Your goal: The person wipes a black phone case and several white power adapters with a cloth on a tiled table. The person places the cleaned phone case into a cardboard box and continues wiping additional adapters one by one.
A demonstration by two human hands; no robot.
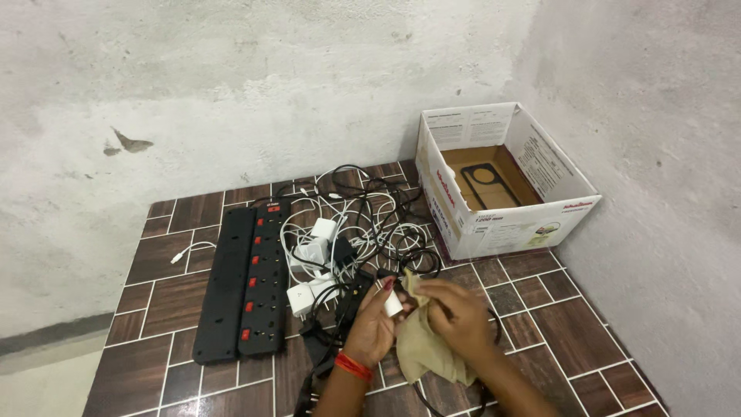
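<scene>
One open white cardboard box with printed panels, brown inside, stands at the far right corner of the tiled counter.

power strips: matt black plastic, red switches. chargers: smooth white plastic, slightly glossy. cables: thin black and white plastic-coated cords. cloth: soft tan fabric, creased, matt. box: white printed cardboard, raw brown inside. tabletop: glossy brown tiles with pale grout. wall: rough, stained grey plaster.
</scene>
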